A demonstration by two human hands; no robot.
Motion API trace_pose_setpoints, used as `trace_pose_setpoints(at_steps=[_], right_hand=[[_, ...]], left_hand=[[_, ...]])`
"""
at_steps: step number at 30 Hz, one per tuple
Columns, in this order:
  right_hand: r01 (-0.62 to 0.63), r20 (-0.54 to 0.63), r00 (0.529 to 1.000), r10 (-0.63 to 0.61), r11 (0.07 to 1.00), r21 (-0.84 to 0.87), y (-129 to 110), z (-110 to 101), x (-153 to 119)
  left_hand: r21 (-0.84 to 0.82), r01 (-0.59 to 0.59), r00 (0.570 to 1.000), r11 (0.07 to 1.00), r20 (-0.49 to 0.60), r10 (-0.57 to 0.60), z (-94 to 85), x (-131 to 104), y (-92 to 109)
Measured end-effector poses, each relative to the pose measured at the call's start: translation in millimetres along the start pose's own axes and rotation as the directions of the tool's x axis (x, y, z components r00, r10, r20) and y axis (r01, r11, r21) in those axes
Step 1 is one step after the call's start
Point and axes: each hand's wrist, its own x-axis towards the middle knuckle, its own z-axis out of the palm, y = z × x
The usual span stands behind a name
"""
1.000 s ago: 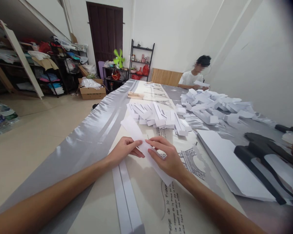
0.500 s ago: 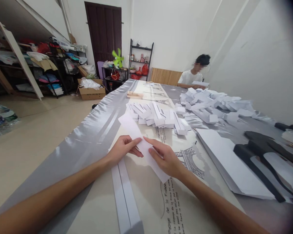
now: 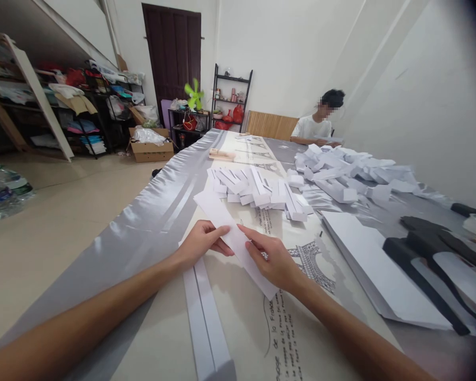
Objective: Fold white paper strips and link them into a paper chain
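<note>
Left hand [image 3: 208, 241] and right hand [image 3: 270, 254] — both pinching white paper strip [image 3: 238, 243] above printed tabletop's [image 3: 154, 328] near edge.

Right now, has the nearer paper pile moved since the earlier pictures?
No, the nearer pile sits in the same place against the big printed tower.

We record plain white for the paper strip [image 3: 212, 209] in our grip. Below it, we see a cream panel [image 3: 162, 328] with black tower drawings [image 3: 315, 264] and script [image 3: 291, 338]; left, silvery-grey satin [image 3: 115, 238].
</note>
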Motion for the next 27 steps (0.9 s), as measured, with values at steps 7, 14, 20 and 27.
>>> trace_pose_setpoints(at_steps=[7,14,20,27], right_hand=[[0.031,0.206,0.976,-0.069,0.983,0.181,-15,-10,3],[-0.084,0.23,0.973,0.012,0.948,0.307,-4,-11,4],[0.056,0.156,0.986,-0.061,0.998,0.037,-2,-7,1],[0.056,0.101,0.994,-0.05,0.997,-0.061,-14,-4,0]], left_hand=[[-0.083,0.009,1.0,0.997,-0.007,-0.009,1.2,0,0],[-0.224,-0.031,0.987,0.974,0.149,0.065,-0.4,0,-1],[-0.169,-0.03,0.985,0.985,0.162,0.058,3.9,-2,1],[-0.106,-0.083,0.993,0.991,0.071,0.091,7.7,-3,1]])
